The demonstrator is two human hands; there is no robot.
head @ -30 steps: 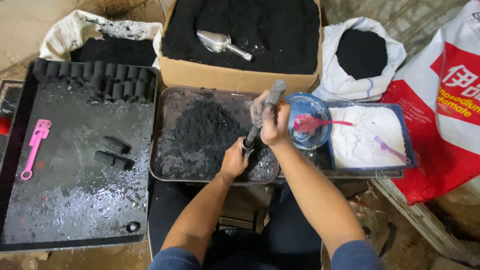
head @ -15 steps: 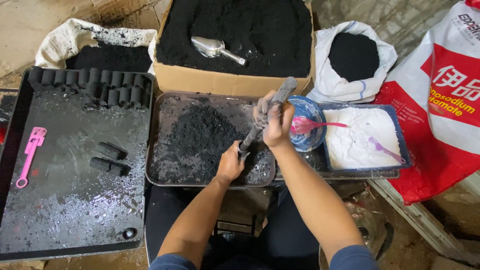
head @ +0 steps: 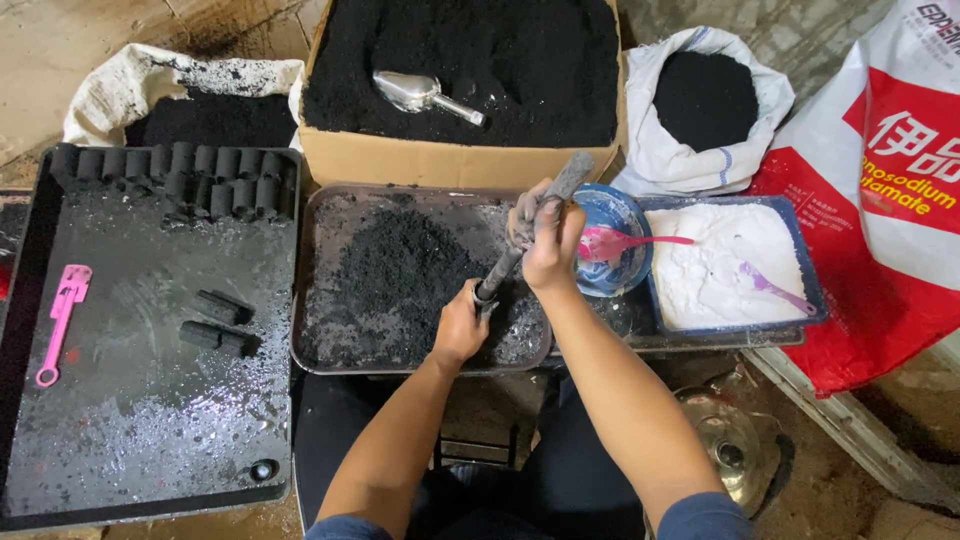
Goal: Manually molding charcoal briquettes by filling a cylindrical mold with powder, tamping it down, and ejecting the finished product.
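Right hand [head: 548, 245] wrapped tight around the upper part of a grey rod [head: 527, 232], grip closed on it, fingers dusted grey. Left hand [head: 460, 325] clamped around the lower end of the same rod, grip closed there too, just above the tray. Rod tilted, top leaning toward the cardboard box, bottom planted in the near right corner of the brown tray [head: 318, 352]. Heap of black powder [head: 400, 275] in the middle of that tray, just left of the rod's foot.

Behind the tray, a cardboard box [head: 450, 160] full of black powder, with a metal scoop [head: 420, 93] lying on top. Right of the hands, a blue bowl [head: 630, 262] with a pink spoon [head: 625, 242] resting in it, handle pointing right. Beside the bowl, a blue tray [head: 815, 290] of white powder with a purple spoon [head: 770, 290] lying on it. White sack [head: 700, 160] of black powder behind the blue tray, red-and-white bag [head: 880, 240] at the far right.

On the left, a big black tray [head: 150, 430], wet and speckled. Row of black cylinders [head: 170, 180] stacked along its far edge, two more cylinders [head: 215, 320] lying loose near the middle, a pink tool [head: 62, 320] near its left side. Another white sack [head: 180, 85] of black powder behind it.
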